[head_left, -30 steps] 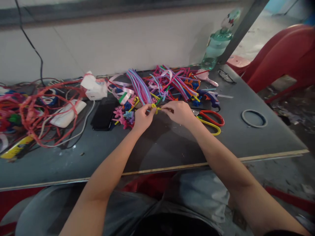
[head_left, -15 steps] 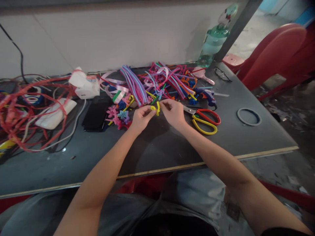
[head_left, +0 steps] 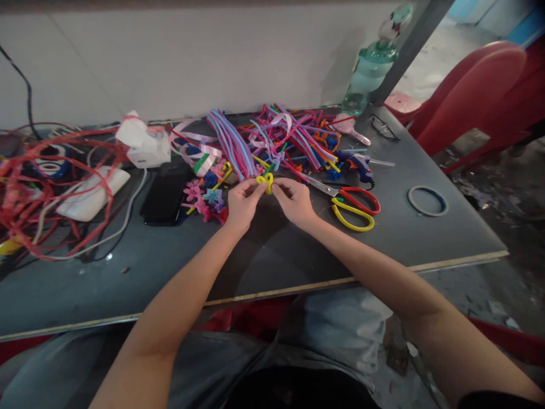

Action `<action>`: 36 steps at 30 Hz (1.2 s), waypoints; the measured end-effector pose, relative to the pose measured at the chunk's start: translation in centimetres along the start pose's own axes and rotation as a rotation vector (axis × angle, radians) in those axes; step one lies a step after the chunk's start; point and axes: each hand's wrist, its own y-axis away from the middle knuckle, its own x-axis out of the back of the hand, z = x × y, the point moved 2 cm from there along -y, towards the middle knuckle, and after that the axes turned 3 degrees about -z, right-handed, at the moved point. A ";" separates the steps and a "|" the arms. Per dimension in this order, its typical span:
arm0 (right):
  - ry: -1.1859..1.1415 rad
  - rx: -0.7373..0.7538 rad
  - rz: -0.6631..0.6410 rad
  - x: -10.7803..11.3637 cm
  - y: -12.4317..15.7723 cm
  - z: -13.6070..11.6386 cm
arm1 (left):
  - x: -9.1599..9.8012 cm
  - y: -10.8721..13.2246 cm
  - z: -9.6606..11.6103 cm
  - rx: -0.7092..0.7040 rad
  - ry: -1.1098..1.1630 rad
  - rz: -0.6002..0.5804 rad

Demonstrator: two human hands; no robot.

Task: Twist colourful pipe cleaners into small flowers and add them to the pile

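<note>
the left hand (head_left: 242, 201) and right hand (head_left: 293, 200) have drawn closer together, both pinched shut on the yellow pipe cleaner (head_left: 265, 180), which sits between their fingertips just above the middle of the table (head_left: 298, 255). its open curls of half a second ago now look folded into one tight little loop, so the shaping seems further along. small flowers (head_left: 208, 199) lie just left, scissors (head_left: 353, 207) just right, the coloured pile (head_left: 276, 142) on the far side.

Soft daylight, mild blur, warped edges
</note>
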 end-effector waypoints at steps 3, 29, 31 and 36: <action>-0.079 0.014 -0.006 -0.3 -0.3 0.6 | 0.1 -0.1 -0.1 0.044 0.005 -0.004; -0.362 -0.216 -0.517 1.6 -1.2 -0.3 | 2.5 -0.9 3.2 -0.654 -0.761 -0.375; -0.394 -0.247 -0.586 1.7 -1.1 -0.5 | 2.7 -0.9 3.3 -0.713 -0.785 -0.420; -0.329 -0.239 -0.712 2.4 -1.3 -0.8 | 3.3 -0.5 4.2 -0.719 -0.879 -0.529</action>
